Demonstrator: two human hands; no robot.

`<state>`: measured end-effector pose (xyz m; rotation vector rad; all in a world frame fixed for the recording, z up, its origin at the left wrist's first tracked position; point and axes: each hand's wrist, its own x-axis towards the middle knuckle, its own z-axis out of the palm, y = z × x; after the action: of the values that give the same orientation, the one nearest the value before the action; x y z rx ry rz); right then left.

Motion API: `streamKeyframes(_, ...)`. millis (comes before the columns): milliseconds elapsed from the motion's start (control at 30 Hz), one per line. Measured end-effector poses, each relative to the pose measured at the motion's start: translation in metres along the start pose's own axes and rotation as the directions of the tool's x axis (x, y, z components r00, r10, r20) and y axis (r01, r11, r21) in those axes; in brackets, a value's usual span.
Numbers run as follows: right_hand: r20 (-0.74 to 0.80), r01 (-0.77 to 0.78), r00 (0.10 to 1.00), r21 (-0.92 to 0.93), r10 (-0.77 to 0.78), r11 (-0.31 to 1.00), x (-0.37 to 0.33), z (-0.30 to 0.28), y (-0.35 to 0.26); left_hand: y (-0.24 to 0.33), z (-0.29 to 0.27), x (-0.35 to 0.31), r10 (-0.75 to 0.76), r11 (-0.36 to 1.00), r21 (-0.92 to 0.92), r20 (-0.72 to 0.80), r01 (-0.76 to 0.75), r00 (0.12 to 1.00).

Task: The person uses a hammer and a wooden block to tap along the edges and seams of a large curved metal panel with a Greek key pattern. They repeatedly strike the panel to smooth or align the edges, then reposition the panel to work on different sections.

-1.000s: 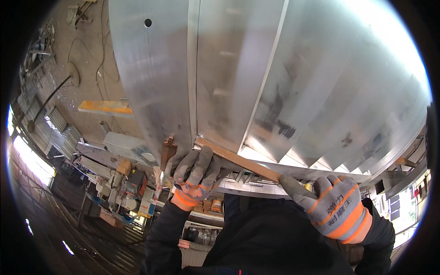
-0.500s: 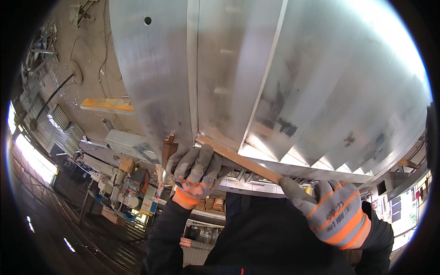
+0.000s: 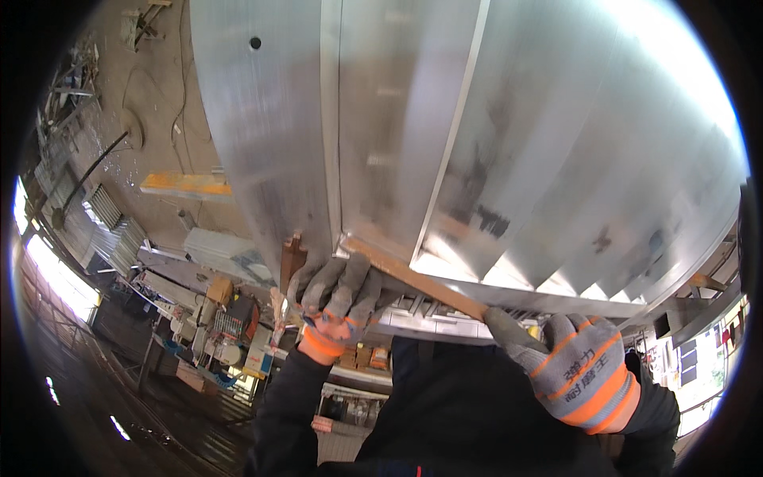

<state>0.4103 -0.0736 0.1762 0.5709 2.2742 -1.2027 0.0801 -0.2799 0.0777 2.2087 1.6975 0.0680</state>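
A large grey sheet-metal panel (image 3: 381, 159) with long raised folds fills the middle and right. Along its near edge slants a flat brown bar (image 3: 421, 278), one end against a fold. My right hand (image 3: 572, 370), in a grey and orange work glove, is closed on the bar's right end. Near the bar's left end, my left hand (image 3: 334, 298), gloved alike, curls its fingers over the panel's near edge; what lies under them is hidden. Just left of those fingers a notched rusty metal piece (image 3: 292, 262) sticks up against the panel.
On the left, the floor holds a yellow beam (image 3: 187, 184), a grey metal box section (image 3: 226, 250) and thin cables (image 3: 181, 119). Lower left stands a cluttered bench area with a cardboard box (image 3: 219, 289). Stepped folded ends (image 3: 509, 274) line the panel's near side.
The panel's folds have shifted slightly left in view. Both hands keep nearly the same places, the right one still on the bar's end.
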Motion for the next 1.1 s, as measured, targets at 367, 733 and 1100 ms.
streamKeyframes(367, 0.037, -0.045, 0.998, 0.081, 0.042, 0.996, 0.001, -0.004, -0.004, 0.001, 0.016, -0.03, -0.083, 0.995, 0.052, 0.052, 0.081, 0.995)
streamKeyframes(733, 0.102, -0.067, 0.994, 0.169, 0.05, 0.983, 0.0, -0.001, -0.006, 0.002, 0.0, -0.002, -0.057, 0.997, 0.066, 0.097, 0.05, 0.994)
streamKeyframes(1100, 0.053, -0.054, 0.997, 0.133, 0.048, 0.99, -0.003, 0.002, -0.003, -0.003, 0.002, -0.008, 0.017, 0.999, 0.045, 0.027, -0.018, 0.999)
